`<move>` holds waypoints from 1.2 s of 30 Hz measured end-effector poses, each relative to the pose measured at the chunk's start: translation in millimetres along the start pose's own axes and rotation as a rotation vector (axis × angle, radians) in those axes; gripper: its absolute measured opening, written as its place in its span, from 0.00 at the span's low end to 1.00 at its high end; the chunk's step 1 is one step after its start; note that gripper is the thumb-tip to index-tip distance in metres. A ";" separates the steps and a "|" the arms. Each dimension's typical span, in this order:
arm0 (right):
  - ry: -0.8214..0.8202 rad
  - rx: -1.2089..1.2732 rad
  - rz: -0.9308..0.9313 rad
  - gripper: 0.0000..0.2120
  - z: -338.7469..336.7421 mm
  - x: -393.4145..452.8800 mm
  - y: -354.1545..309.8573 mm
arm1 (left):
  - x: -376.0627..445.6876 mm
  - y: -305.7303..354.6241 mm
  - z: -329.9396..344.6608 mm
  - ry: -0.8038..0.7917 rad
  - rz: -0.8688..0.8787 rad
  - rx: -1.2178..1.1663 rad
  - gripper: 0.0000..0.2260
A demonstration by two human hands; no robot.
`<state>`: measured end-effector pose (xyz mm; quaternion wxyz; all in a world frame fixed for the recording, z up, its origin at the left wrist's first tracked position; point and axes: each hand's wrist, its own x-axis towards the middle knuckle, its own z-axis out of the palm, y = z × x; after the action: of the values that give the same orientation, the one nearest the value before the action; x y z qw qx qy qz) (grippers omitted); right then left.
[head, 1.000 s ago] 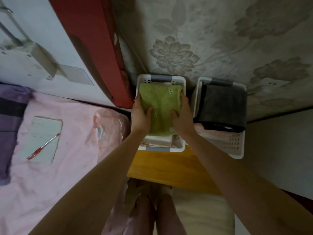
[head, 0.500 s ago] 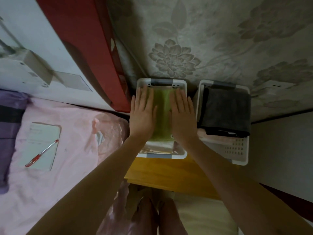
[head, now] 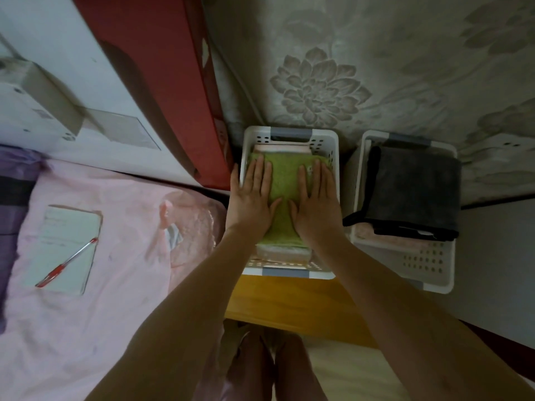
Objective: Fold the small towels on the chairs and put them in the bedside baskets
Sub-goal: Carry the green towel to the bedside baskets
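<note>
Two white baskets are set side by side on a yellow wooden table (head: 289, 302) against a floral-patterned wall (head: 376, 68). In the left basket (head: 333, 157) a folded green towel (head: 285, 180) is laid on top of a stack of pale folded towels (head: 282, 253), whose edges are seen at the near and far ends. Both hands are pressed flat on the green towel, fingers straight and spread, nothing being clasped: the left hand (head: 253, 201) is placed on its left part, with the outermost finger over the basket's left rim, and the right hand (head: 317, 202) on its right part, close to the basket's right wall. A strip of green is left showing between the two thumbs. In the right basket (head: 428, 267) a folded dark grey towel (head: 414, 189) is laid over a pinkish one (head: 376, 237), its edge hanging past the basket's right rim. To the left, a bed with a pink sheet (head: 115, 256) is seen, on which a notebook (head: 66, 241) is laid with a red pen (head: 66, 263) resting across its lower corner. A red board (head: 150, 68) is leaned between bed and baskets.
</note>
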<state>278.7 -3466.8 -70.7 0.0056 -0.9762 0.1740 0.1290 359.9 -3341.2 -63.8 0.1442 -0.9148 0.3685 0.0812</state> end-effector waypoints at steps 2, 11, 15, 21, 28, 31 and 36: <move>-0.016 0.011 -0.003 0.34 -0.6 1.9 -0.2 | 1.8 -4.6 -1.9 0.017 0.031 -0.073 0.32; 0.201 0.224 -0.157 0.28 -20.2 13.2 -38.6 | -85.6 -16.5 15.9 0.093 -0.292 -1.281 0.17; 0.116 0.150 -0.102 0.28 -2.7 33.5 -54.1 | -78.6 -18.8 18.3 0.134 -0.280 -1.260 0.18; 0.140 0.168 -0.073 0.25 -12.1 31.8 -44.3 | -78.9 -18.7 21.8 0.024 -0.307 -1.133 0.25; 0.101 0.536 0.088 0.30 5.6 24.7 -11.5 | -75.4 -16.3 22.8 0.007 -0.337 -1.125 0.28; 0.097 0.515 0.068 0.34 1.0 8.9 -16.7 | -76.0 -16.0 22.3 -0.010 -0.333 -1.145 0.29; 0.008 0.351 0.065 0.44 3.4 -38.1 -49.6 | -77.6 -20.1 27.6 -0.056 -0.336 -1.275 0.35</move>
<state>260.2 -3407.2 -66.0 0.1709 -0.9547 0.2253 0.0929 317.2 -3267.9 -66.0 -0.4057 -0.8635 0.0963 0.2836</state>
